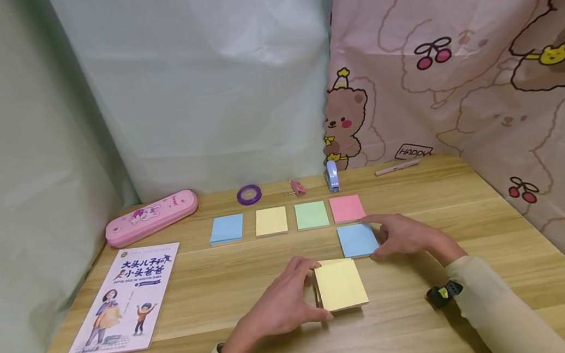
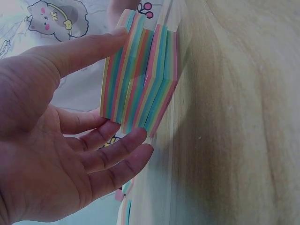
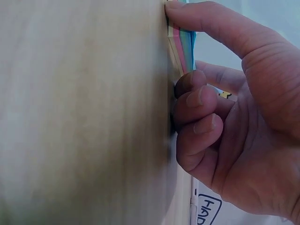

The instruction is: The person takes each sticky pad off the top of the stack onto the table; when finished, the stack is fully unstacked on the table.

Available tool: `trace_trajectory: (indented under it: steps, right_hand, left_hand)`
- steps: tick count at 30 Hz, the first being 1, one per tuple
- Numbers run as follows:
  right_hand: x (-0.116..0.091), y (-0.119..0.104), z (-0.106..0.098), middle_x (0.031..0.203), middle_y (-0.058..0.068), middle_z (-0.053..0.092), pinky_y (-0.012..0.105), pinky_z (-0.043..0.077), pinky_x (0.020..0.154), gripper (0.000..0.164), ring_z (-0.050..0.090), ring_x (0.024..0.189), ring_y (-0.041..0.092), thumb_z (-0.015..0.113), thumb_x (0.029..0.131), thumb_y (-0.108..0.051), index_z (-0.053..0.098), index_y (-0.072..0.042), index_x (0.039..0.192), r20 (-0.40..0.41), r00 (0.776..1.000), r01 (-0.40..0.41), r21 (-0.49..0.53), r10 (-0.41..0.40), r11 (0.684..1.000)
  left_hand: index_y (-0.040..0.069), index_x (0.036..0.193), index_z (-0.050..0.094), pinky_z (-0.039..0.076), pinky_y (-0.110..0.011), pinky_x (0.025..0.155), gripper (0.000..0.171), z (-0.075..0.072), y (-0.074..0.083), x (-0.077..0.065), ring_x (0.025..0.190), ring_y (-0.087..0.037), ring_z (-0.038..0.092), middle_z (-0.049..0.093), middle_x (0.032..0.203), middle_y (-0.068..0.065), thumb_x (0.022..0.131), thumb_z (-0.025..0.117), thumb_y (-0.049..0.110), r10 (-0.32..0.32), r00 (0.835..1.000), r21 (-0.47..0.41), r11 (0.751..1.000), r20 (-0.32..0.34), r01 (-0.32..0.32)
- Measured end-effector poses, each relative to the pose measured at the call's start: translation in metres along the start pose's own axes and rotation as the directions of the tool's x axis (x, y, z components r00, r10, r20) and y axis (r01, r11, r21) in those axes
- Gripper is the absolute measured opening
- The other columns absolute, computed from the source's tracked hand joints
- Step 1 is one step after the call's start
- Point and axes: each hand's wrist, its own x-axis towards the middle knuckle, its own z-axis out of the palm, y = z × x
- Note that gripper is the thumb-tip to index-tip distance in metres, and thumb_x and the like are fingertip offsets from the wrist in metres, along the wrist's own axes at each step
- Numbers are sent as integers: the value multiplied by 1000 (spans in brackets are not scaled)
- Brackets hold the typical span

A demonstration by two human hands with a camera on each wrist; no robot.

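My left hand holds a stack of sticky note pads with yellow on top, thumb at one edge and fingers at the opposite one. The stack's striped, slightly uneven sides show in the left wrist view. Thumb and index finger of my right hand pinch a blue sticky note pad at its right corners; its other fingers curl in beside it. Behind them lies a row of pads: blue, yellow, green and pink. The pinched blue pad lies just in front of the pink one.
On the wooden table's left are a pink pencil case and a booklet. Along the back lie a purple tape roll, a pink clip, a blue stapler and a pink pen. Curtains hang behind.
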Motion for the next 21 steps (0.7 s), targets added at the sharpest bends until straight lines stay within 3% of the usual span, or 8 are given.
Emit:
trace_trajectory:
  steps: [21]
  right_hand:
    - [2, -1, -5, 83, 5, 63, 32, 45, 66, 92, 54, 75, 18, 90, 80, -27, 44, -8, 156, 25, 1000, -14, -5, 14, 1000]
  left_hand:
    - [12, 145, 53, 52, -30, 84, 85, 1, 0, 0, 116, -18, 60, 51, 139, 1, 75, 96, 36, -5, 1000, -13, 1000, 3, 5]
